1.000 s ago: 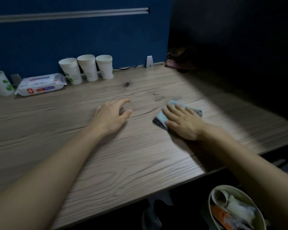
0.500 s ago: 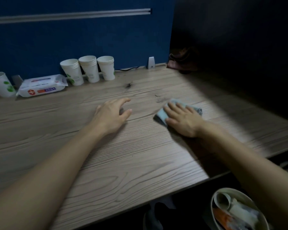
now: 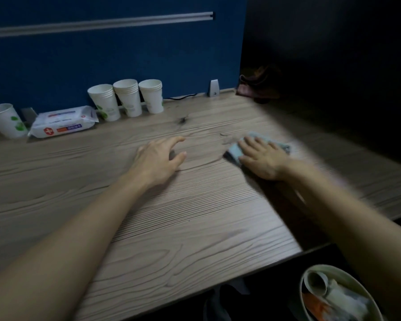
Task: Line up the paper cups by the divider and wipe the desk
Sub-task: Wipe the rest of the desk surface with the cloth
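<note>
Pressing the folded cloth (image 3: 236,152) flat-fingered, the right hand (image 3: 263,159) could sweep too far toward the stacked paper cups (image 3: 127,97) and topple them, while the left hand (image 3: 159,159) rests open on the desk (image 3: 195,228).

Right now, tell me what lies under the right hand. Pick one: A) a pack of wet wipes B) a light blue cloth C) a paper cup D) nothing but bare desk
B: the right hand presses flat on a light blue cloth on the desk; the wipes pack sits far left by the divider.

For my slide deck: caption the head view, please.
Right hand presses a cloth on the wooden desk; paper cups line the divider.
</note>
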